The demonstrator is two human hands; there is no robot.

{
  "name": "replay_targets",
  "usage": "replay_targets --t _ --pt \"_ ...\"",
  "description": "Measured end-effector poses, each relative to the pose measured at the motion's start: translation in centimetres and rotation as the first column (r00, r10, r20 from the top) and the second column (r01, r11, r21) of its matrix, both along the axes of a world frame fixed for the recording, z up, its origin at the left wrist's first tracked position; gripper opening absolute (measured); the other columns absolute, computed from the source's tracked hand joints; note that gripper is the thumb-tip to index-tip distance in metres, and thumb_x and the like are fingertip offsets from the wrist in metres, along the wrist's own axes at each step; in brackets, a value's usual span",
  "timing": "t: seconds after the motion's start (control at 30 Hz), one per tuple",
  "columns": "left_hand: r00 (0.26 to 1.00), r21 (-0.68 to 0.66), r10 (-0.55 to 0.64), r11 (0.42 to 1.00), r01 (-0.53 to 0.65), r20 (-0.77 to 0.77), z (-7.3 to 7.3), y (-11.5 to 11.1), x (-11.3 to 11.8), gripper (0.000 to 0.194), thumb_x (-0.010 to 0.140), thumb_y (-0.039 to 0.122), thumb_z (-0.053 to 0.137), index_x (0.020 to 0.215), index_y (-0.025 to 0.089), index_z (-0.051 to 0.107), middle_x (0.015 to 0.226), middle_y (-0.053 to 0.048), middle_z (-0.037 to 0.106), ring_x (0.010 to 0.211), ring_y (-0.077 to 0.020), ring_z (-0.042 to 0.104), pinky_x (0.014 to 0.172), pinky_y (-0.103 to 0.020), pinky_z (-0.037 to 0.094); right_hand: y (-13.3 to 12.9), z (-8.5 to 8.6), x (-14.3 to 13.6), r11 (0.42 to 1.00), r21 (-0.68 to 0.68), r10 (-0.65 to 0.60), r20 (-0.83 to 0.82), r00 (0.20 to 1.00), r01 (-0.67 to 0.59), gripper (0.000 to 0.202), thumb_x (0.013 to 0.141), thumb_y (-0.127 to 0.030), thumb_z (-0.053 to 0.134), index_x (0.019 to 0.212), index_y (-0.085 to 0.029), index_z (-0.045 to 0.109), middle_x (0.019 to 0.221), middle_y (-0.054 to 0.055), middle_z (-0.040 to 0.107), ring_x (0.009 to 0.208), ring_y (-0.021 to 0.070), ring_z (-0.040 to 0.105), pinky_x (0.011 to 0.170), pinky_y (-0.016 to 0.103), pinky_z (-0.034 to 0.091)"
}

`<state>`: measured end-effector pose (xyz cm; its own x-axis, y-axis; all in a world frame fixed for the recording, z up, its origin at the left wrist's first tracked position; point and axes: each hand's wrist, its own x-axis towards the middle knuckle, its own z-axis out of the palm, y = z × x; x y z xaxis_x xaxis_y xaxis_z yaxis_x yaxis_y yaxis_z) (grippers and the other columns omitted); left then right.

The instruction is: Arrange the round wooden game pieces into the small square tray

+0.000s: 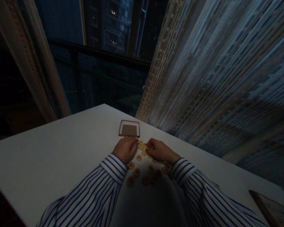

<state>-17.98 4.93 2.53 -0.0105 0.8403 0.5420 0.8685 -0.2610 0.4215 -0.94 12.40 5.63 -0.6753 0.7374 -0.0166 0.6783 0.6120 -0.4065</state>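
Several round, pale Chinese chess pieces lie on the white table in front of me; a piece point(139, 157) with a red mark is between my wrists. My left hand point(126, 148) rests on the table at the left of the group, fingers lying forward, thumb a little apart, nothing seen in it. Its fingertips are close to a plain pale piece point(141, 143). My right hand point(161, 150) is closed in a pinch on the other side. At its fingertips shows a chess piece point(145, 145) with red marking, partly hidden by the fingers.
A shallow open box point(129, 129) with a brown panel inside stands just beyond my left hand. A dark-edged flat object point(272, 206) lies at the lower right. String curtains point(180, 78) hang along the table's far right edge. The room is dim.
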Motion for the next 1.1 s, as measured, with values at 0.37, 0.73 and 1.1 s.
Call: replay_targets --t 0.37,0.73,1.1 --pt "1.000 0.012 0.016 1.000 -0.016 0.022 -0.3 0.0 0.0 0.022 0.081 0.021 0.045 0.092 0.012 0.063 0.094 -0.011 0.067 0.091 -0.0231 0.060 0.081 -0.038 0.048 0.0 1.4 0.3 0.840 -0.542 -0.237 -0.331 0.914 0.022 0.013 0.067 -0.022 0.056 0.077 -0.017 0.050 0.053 -0.007 0.050 0.046 0.0060 0.043 0.043 0.017 0.030" --pt "0.994 0.123 -0.107 0.987 0.104 0.019 0.0 -0.2 0.5 0.025 0.072 0.026 0.062 0.094 0.014 0.061 0.090 -0.008 0.066 0.086 -0.0221 0.059 0.078 -0.036 0.047 -0.4 1.9 0.4 0.694 -0.708 -0.292 -0.444 0.847 -0.131 0.022 0.066 -0.031 0.057 0.083 -0.018 0.052 0.042 -0.009 0.047 0.037 0.0046 0.033 0.039 0.018 0.018" --pt "0.981 0.167 -0.195 0.968 0.190 0.015 0.6 -0.5 0.9 0.021 0.075 0.025 0.060 0.093 0.016 0.063 0.085 -0.006 0.066 0.080 -0.0202 0.058 0.072 -0.035 0.046 -0.9 1.8 0.2 0.719 -0.678 -0.235 -0.444 0.864 -0.153 0.019 0.071 -0.033 0.054 0.083 -0.018 0.053 0.042 -0.009 0.044 0.038 0.0048 0.033 0.038 0.018 0.017"
